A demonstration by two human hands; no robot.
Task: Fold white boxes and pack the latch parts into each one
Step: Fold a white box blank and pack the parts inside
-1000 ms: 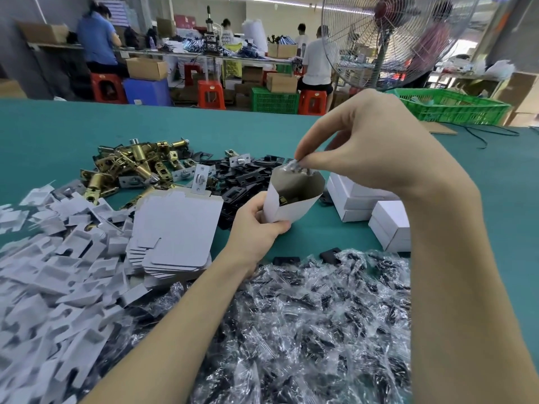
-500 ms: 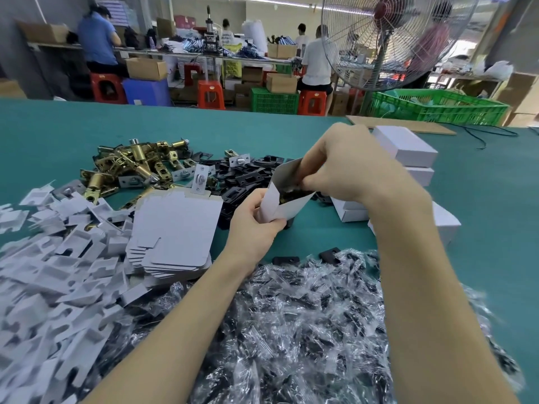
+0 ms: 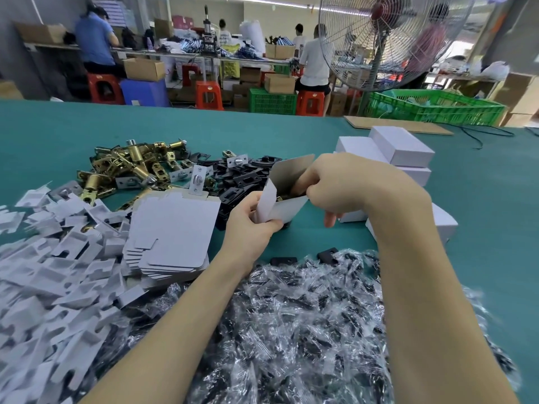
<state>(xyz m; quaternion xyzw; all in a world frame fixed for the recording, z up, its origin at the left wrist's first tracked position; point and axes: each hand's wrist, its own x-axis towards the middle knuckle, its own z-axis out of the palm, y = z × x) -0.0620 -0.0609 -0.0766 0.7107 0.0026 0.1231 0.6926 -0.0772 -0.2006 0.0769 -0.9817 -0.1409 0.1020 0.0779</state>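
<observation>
Boxes [image 3: 399, 150] stacked at your right are closed, so several look done. Your left hand [image 3: 250, 223] grips the open box [image 3: 280, 196] above the table [image 3: 262, 135] while your right fingers [image 3: 306, 182] curl inside, seemingly seating parts. Blanks [image 3: 175, 237], latches [image 3: 131, 167] and bags [image 3: 291, 316] show plenty remains.

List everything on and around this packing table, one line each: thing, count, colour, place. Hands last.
open box: one, white, held above table centre, brass part inside
flat box blanks: a stack, white, left of the hands
card inserts: a heap, white, near left
brass latches: a pile, gold, far left
strike plates: a pile, black, behind the open box
bagged parts: a heap, black in clear bags, nearest
closed boxes: several, white, stacked at right
crate: one, green, far right
fan: one, red hub, background
table: one, teal
left hand: grips the box's bottom
right hand: fingers reach into the box
</observation>
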